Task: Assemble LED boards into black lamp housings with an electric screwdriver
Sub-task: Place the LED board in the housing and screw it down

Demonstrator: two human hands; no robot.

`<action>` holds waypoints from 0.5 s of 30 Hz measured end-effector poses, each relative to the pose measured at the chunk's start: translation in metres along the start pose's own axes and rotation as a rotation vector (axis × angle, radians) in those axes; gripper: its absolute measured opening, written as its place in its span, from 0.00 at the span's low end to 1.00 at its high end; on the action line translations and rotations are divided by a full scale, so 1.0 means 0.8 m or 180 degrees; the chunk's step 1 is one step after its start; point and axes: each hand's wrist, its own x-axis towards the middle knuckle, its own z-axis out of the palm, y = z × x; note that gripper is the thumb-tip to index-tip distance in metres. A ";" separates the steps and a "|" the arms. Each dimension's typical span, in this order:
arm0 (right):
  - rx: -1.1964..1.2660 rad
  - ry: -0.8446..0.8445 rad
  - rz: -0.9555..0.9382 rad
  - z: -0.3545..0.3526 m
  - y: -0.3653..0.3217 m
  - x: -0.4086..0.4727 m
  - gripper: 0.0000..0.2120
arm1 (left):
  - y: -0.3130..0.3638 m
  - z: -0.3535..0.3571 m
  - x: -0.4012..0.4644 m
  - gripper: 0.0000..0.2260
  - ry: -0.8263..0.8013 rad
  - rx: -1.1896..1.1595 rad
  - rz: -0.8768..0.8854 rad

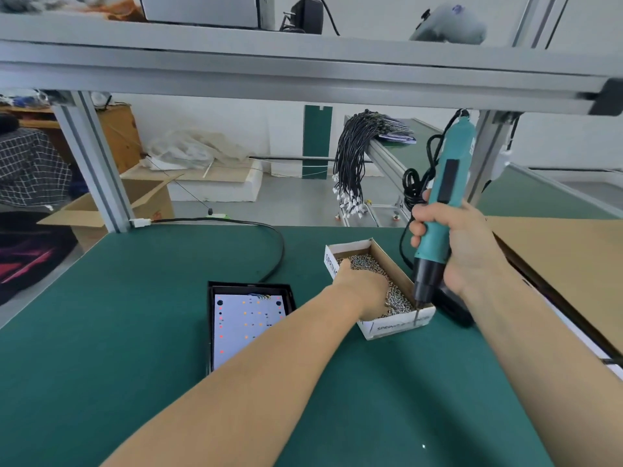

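Observation:
A black lamp housing [211,318] lies on the green table with a white LED board [242,328] seated inside it. To its right stands a small cardboard box [387,326] full of silver screws [397,299]. My left hand [362,288] reaches down into the box among the screws; its fingertips are hidden, so whether they pinch a screw is not visible. My right hand [462,247] grips a teal electric screwdriver [445,203] upright, with its bit tip down at the box's near right corner.
A black cable [269,230] runs across the table behind the housing. A flat cardboard sheet [556,244] lies at the right. An aluminium frame [94,163] stands at the table's back left, with a shelf beam overhead. A bundle of black wires [350,163] hangs behind.

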 end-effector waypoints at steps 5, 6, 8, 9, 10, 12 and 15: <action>0.0252 -0.0315 0.0043 -0.003 -0.006 -0.012 0.17 | 0.001 0.001 0.001 0.15 -0.0077 0.0085 -0.0030; 0.0263 -0.0382 0.0043 -0.005 -0.006 -0.014 0.18 | 0.003 0.000 0.000 0.14 -0.0103 0.0100 -0.0023; 0.0202 -0.0508 -0.0018 -0.007 -0.006 -0.017 0.16 | 0.006 -0.004 0.000 0.12 -0.0052 0.0131 0.0010; 0.0163 -0.0540 -0.0051 -0.009 -0.007 -0.018 0.14 | 0.007 -0.006 0.000 0.10 -0.0032 0.0147 0.0035; 0.0138 -0.0550 -0.0080 -0.011 -0.007 -0.019 0.13 | 0.007 -0.006 -0.001 0.11 -0.0018 0.0152 0.0062; 0.0089 -0.0606 -0.0149 -0.017 -0.008 -0.021 0.13 | 0.006 -0.003 -0.002 0.14 0.0035 0.0135 0.0099; 0.0051 -0.0732 -0.0140 -0.019 -0.008 -0.025 0.14 | -0.001 0.003 -0.003 0.16 0.0306 -0.0158 0.0069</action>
